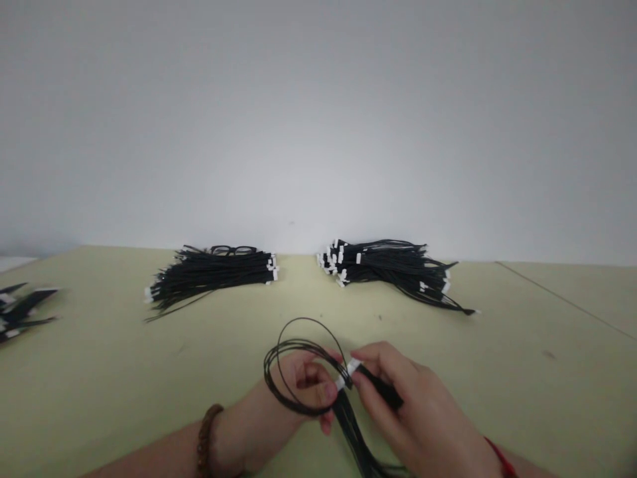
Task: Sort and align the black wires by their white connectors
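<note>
Low in the middle of the view, my left hand is closed on a black wire harness. Its thin wires loop up and around that hand, and the rest hangs down toward the bottom edge. A white connector shows at the left fingertips. Close beside it, my right hand pinches a second white connector between thumb and fingers, with a flat black cable running back under the palm. The two connectors are near each other; I cannot tell whether they touch.
At the back stand two piles of black cables with white connectors, a left pile and a right pile. Eyeglasses lie behind the left pile. More cables sit at the far left. A wall rises behind the yellowish table.
</note>
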Action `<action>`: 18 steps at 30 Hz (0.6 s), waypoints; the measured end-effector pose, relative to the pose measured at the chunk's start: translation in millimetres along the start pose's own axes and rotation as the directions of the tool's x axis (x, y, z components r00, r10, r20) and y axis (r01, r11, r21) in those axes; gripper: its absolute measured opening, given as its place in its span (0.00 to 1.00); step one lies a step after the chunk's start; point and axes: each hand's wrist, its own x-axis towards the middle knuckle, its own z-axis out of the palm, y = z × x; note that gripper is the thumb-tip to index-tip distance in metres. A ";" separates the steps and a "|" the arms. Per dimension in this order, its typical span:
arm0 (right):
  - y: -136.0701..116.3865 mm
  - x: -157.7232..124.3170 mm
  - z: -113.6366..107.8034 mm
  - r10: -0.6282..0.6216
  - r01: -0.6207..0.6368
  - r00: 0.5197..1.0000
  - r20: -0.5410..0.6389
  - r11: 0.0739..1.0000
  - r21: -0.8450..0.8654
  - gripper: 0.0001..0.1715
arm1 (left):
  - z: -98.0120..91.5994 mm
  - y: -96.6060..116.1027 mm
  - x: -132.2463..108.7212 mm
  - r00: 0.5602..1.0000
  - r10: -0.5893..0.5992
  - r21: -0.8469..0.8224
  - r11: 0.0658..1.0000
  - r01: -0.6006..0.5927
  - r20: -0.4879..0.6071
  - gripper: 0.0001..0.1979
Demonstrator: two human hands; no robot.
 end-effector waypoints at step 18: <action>1.7 1.6 17.1 0.167 -0.166 0.986 0.010 0.972 0.164 0.08 | 0.4 -2.0 4.3 0.999 0.022 -0.055 0.998 -0.020 0.041 0.17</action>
